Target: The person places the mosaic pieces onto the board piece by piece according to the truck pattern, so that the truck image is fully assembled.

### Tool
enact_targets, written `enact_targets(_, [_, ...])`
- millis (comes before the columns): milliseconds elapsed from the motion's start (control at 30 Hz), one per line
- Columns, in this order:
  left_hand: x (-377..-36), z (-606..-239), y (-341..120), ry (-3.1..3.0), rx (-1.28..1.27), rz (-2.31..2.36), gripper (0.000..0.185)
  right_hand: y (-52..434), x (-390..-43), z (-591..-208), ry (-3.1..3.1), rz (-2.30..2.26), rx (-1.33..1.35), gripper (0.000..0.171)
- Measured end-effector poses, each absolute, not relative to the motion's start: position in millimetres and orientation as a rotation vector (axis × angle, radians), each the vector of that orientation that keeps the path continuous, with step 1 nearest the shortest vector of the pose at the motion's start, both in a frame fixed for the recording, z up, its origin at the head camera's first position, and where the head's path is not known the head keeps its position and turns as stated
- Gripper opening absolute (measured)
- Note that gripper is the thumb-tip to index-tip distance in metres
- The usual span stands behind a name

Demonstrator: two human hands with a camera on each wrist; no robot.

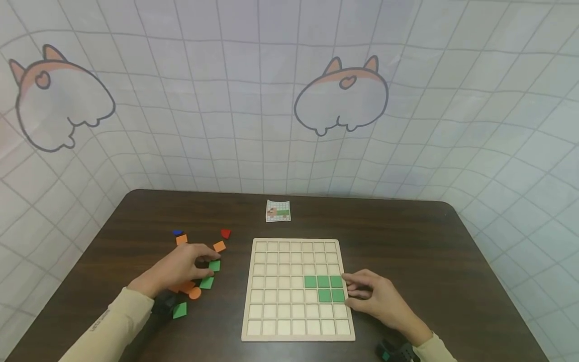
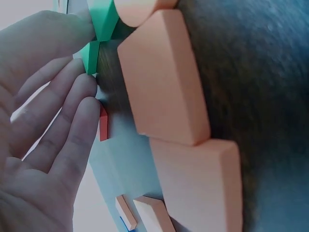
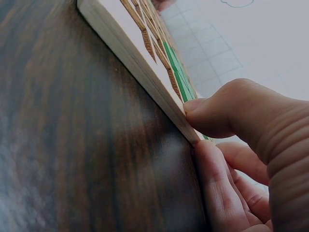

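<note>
1. Nearest, at about 5 o'clock on the table [image 1: 407, 236], the right hand [image 1: 377, 296] lies against the right edge of the wooden grid board [image 1: 296, 289]. Its fingers [image 3: 212, 116] are loosely bent and press the board's rim; they grip nothing.
2. At about 7 o'clock from the board's middle, a single green piece [image 1: 179, 310] lies by the left sleeve [image 1: 113, 327], apart from the rest.
3. Further in, at 9 o'clock from the board, the left hand [image 1: 178, 269] rests over a heap of loose pieces. Its fingers [image 2: 72, 121] are nearly straight and spread, and the tips touch a green tile [image 1: 214, 265]. The wrist view does not show a firm pinch.
4. Under and beside that hand lie orange pieces [image 2: 164, 82] and another green tile [image 1: 206, 283], close together.
5. On the board, five green tiles [image 1: 323, 287] fill cells at its right side: three in one row, two just below, right next to the right hand's fingertips.
6. Beyond the left hand, at 10 o'clock, are two orange squares [image 1: 219, 246], a red piece [image 1: 225, 233] and a blue piece [image 1: 178, 232].
7. Farthest, at 12 o'clock past the board, stands a small pattern card [image 1: 278, 210].
</note>
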State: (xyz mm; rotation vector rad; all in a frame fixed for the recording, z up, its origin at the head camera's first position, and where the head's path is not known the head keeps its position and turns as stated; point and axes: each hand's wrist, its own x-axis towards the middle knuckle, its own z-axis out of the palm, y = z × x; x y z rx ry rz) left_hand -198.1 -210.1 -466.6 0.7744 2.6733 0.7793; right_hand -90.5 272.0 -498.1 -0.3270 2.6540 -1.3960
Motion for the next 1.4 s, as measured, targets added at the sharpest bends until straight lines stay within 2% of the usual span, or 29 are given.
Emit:
enact_targets(300, [-197,-466,-213,2.667,0.734,0.792,0.038,270,-89,-498,2.629,-1.404,-0.306,0.054])
enact_targets(767, [-197,-465,-205,2.728,0.737,0.743,0.03,272,-89,-500,2.642,-1.407,-0.321,0.054])
enact_targets(1400, [-192,-470,-181,2.738,0.835,0.953,0.024,271,-90,-500,2.63,-1.432,-0.305,0.054])
